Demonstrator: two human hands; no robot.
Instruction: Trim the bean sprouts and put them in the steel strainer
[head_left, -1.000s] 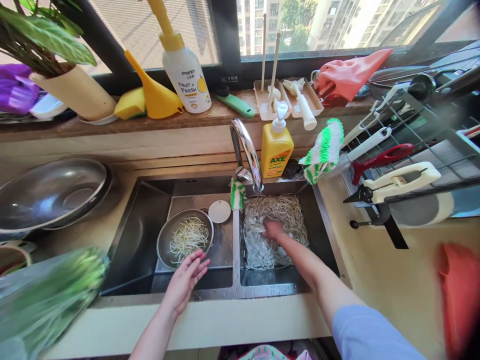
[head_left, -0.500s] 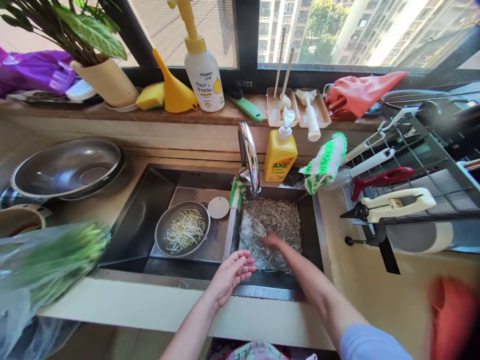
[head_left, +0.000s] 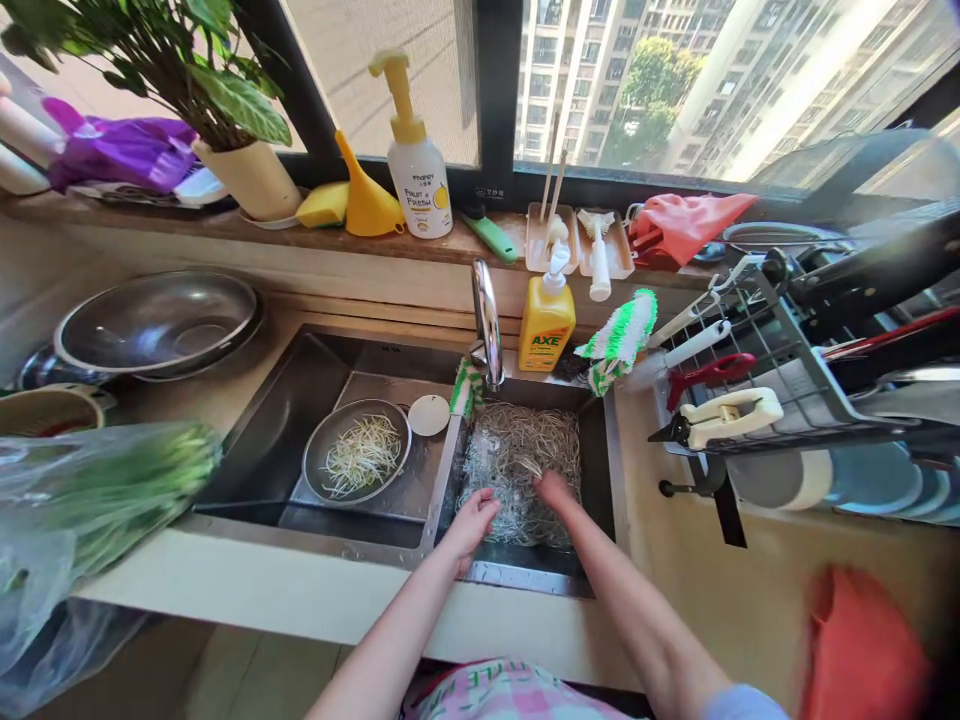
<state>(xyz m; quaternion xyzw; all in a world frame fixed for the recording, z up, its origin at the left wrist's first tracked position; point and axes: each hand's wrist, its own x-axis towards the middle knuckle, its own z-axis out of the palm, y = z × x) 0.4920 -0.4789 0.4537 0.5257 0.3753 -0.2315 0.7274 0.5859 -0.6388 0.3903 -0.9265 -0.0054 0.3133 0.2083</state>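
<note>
Bean sprouts (head_left: pixel 540 430) lie in water across the right sink basin (head_left: pixel 600 480). Low among them is my right hand (head_left: pixel 553 490), its fingers closed on a few pale sprouts. My left hand (head_left: pixel 474 522) hovers over the front left of the same basin, fingers curled in and thumb near the fingertips; whatever it may hold is hidden. In the left basin (head_left: pixel 292 420), a round metal bowl (head_left: pixel 309 470) holds a heap of white and yellowish bean sprouts. A small pale disc (head_left: pixel 430 415) lies beside that bowl.
The faucet (head_left: pixel 487 320) rises behind the right basin, beside a yellow soap bottle (head_left: pixel 546 325). A dish rack (head_left: pixel 795 350) with scissors and knives stands at right. Bagged greens (head_left: pixel 142 490) and a large pan (head_left: pixel 157 320) are at left. A potted plant (head_left: pixel 251 180) sits on the sill.
My left hand has gone from spread fingers to curled ones. My right hand has stayed among the sprouts, and pale strands now show at its fingertips. The view has shifted slightly.
</note>
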